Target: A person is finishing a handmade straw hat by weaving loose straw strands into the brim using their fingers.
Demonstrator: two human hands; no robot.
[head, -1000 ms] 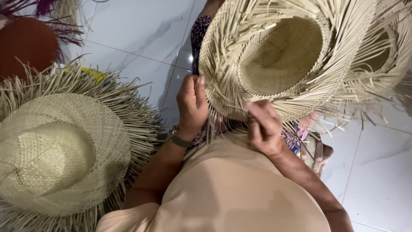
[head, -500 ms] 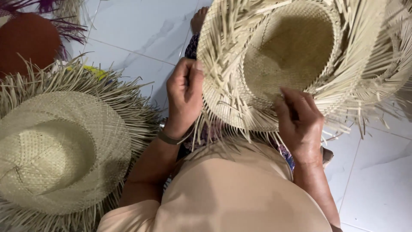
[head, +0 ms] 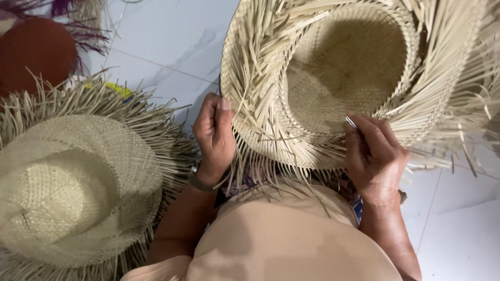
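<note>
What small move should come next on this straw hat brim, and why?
Probably tuck one loose strand under the woven edge. The left hand grips the unfinished hat at its brim, the right hand holds a thin metal tool against the weave, and loose strand ends hang free there.

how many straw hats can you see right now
2: one hat upside down in both hands, left hand and right hand; one hat on the floor, left. Others may be hidden.

Peach top [head: 291, 244], dark wristband [head: 200, 182], bare forearms
</note>
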